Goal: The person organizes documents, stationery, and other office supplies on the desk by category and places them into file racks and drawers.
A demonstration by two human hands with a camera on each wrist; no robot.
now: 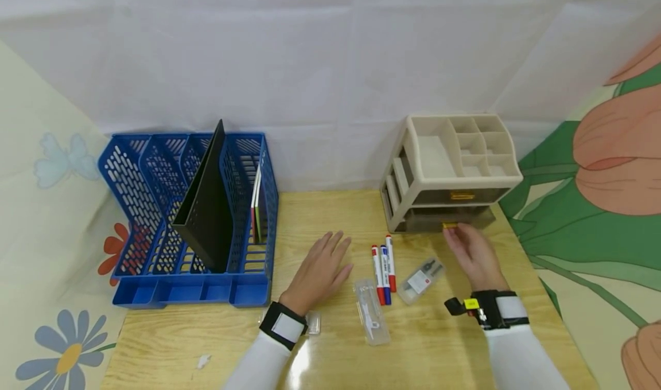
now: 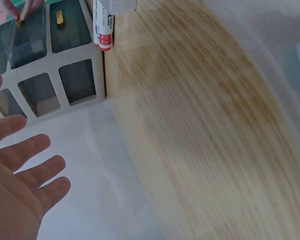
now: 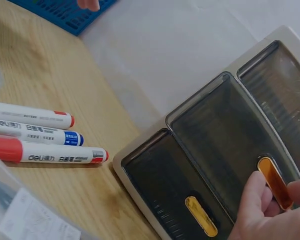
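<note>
My right hand [image 1: 476, 256] pinches the gold handle [image 3: 275, 182] of the middle drawer [image 3: 215, 135] between thumb and fingers. That dark see-through drawer appears to stand slightly out from the beige desktop organizer [image 1: 428, 179]. The drawers on either side of it look closed. Over the table's middle, my left hand [image 1: 317, 269] has its fingers spread and holds nothing. Nearest to it lie a long clear plastic case [image 1: 372, 312] and, partly hidden under the wrist, a small clear box [image 1: 312, 323]. Between the hands are several whiteboard markers [image 3: 60, 156] and a clear case with a white label [image 1: 420, 281].
A blue file rack [image 1: 193, 287] stands at the left, holding a black folder [image 1: 206, 218] and thin booklets [image 1: 256, 206]. Small open compartments [image 1: 472, 143] top the organizer. White cloth [image 1: 310, 80] hangs behind the wooden table [image 1: 330, 212]. A white scrap [image 1: 203, 361] lies near the front.
</note>
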